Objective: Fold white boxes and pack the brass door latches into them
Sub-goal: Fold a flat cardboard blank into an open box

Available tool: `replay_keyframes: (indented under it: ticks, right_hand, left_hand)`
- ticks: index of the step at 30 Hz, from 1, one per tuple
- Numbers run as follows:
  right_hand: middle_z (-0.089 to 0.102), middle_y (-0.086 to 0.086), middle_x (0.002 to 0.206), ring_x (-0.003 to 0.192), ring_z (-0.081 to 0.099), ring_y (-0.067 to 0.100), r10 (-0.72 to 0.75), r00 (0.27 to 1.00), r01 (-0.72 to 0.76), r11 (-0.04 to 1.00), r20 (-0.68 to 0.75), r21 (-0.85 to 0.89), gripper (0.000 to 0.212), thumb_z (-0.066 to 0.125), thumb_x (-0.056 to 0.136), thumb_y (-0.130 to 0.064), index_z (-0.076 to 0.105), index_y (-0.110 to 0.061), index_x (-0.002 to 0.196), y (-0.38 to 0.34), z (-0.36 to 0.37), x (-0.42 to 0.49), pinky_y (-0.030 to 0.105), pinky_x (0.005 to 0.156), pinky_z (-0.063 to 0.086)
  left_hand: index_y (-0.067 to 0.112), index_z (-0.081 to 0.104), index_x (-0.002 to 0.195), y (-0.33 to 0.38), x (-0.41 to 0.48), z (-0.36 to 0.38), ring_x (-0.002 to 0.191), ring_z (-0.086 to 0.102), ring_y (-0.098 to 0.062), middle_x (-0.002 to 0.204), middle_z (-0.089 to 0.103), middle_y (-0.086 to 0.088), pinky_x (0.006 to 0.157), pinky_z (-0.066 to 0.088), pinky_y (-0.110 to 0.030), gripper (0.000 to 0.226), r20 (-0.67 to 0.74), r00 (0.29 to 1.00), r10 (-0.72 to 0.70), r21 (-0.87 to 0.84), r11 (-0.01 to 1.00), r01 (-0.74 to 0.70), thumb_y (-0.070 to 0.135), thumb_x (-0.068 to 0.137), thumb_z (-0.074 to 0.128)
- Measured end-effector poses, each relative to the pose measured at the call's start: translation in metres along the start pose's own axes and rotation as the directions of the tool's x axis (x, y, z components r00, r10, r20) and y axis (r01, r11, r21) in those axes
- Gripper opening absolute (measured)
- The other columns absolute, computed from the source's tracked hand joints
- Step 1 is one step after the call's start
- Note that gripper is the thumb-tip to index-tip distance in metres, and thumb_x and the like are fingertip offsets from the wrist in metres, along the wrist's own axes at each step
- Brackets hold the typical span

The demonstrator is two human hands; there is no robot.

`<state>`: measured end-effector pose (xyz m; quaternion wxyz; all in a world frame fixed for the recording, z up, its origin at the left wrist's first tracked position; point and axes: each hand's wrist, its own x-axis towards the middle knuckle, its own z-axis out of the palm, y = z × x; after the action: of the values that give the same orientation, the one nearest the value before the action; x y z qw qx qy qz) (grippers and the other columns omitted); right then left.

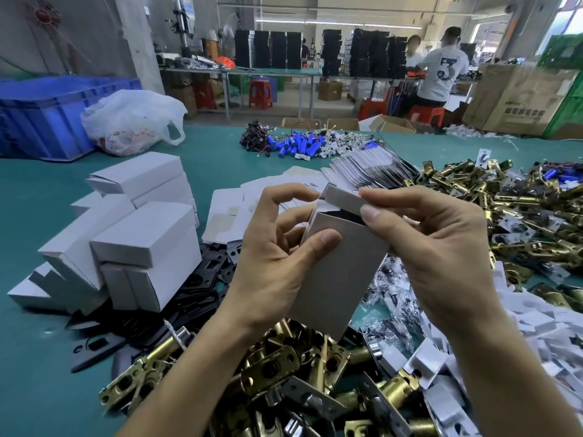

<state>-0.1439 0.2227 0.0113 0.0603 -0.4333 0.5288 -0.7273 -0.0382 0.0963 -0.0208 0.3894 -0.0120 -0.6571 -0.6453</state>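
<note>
Teal work surface [38,373] carries a stack of folded white cardboard boxes [142,238] at the left, so a fair batch looks finished. At centre, the left hand [274,263] grips an upright white box [340,272] while the right hand [441,247] pinches its top flap, apparently to close it. Heaps of loose brass door latches [520,212] at the right are not yet packed.

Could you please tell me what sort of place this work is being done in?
Most likely a factory packing floor for door hardware: a green workbench heaped with brass latches, a stack of folded white boxes, and workers at further benches behind.
</note>
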Motion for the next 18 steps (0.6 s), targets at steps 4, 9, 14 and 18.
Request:
replay_keyframes:
  ticks: [4, 9, 14, 18]
  right_hand:
    - [0.077, 0.004, 0.084, 0.073, 0.072, 0.008, 0.005, 0.999, -0.004, 1.0, 0.033, -0.026, 0.02, 0.068, 0.083, 0.007, 0.075, -0.011, 0.088, 0.0, 0.002, -0.001, 0.019, 0.066, 0.055]
    - [0.078, -0.003, 0.082, 0.074, 0.071, 0.005, 0.004, 0.998, 0.0, 0.998, 0.062, -0.065, 0.028, 0.064, 0.084, 0.011, 0.075, -0.015, 0.088, -0.001, 0.0, -0.001, 0.017, 0.068, 0.055]
    - [0.078, -0.006, 0.086, 0.077, 0.071, 0.003, 0.006, 0.996, 0.001, 0.997, 0.089, -0.075, 0.022, 0.066, 0.085, 0.002, 0.075, -0.015, 0.094, 0.002, 0.0, -0.001, 0.014, 0.067, 0.053]
    - [0.078, 0.0, 0.097, 0.089, 0.072, 0.013, 0.111, 0.979, -0.116, 0.993, 0.171, 0.021, 0.02, 0.064, 0.089, -0.014, 0.077, -0.021, 0.102, 0.006, -0.008, 0.001, 0.025, 0.077, 0.058]
  left_hand:
    - [0.044, 0.057, 0.11, -0.001, 0.0, 0.0, 0.086, 0.074, -0.019, 0.106, 0.075, -0.004, 0.067, 0.059, -0.029, 0.038, -0.008, 1.0, 0.005, -0.011, 1.0, -0.005, 0.02, 0.085, 0.071]
    - [0.049, 0.063, 0.113, -0.003, 0.0, -0.001, 0.09, 0.074, -0.019, 0.108, 0.075, -0.003, 0.072, 0.06, -0.03, 0.045, 0.002, 1.0, 0.027, -0.016, 1.0, -0.027, 0.011, 0.089, 0.067]
    - [0.048, 0.066, 0.114, -0.005, 0.0, -0.001, 0.092, 0.073, -0.02, 0.109, 0.075, -0.001, 0.075, 0.063, -0.04, 0.044, -0.009, 0.999, 0.035, -0.017, 0.999, -0.035, 0.011, 0.089, 0.066]
    - [0.039, 0.061, 0.12, -0.003, 0.0, -0.002, 0.09, 0.074, -0.021, 0.107, 0.076, -0.001, 0.071, 0.061, -0.032, 0.039, -0.029, 0.999, 0.029, -0.027, 0.999, -0.03, 0.019, 0.088, 0.067]
